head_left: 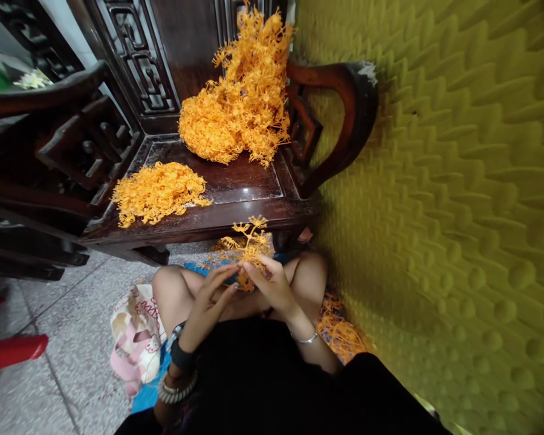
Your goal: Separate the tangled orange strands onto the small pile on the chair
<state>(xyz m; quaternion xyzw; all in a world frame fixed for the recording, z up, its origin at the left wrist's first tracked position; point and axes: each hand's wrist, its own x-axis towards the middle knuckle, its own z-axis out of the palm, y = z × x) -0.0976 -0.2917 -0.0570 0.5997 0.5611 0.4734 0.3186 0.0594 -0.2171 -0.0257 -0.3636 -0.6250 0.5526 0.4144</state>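
Note:
Both hands meet over my lap on one orange plastic sprig (249, 248), a branching piece with small flower-like tips. My left hand (211, 296) pinches its lower part with the fingertips. My right hand (274, 284) grips the stem from the other side. On the dark wooden chair seat (240, 193) ahead lie a flat small heap of orange pieces (156, 192) at the left and a tall heap of orange sprigs (240, 103) against the backrest.
A yellow foam-textured wall (435, 211) rises close on the right. More orange pieces (340, 332) lie on the floor by my right knee. A pink and white bag (133, 341) sits at my left knee. Something red (9, 351) lies on the tiled floor at left.

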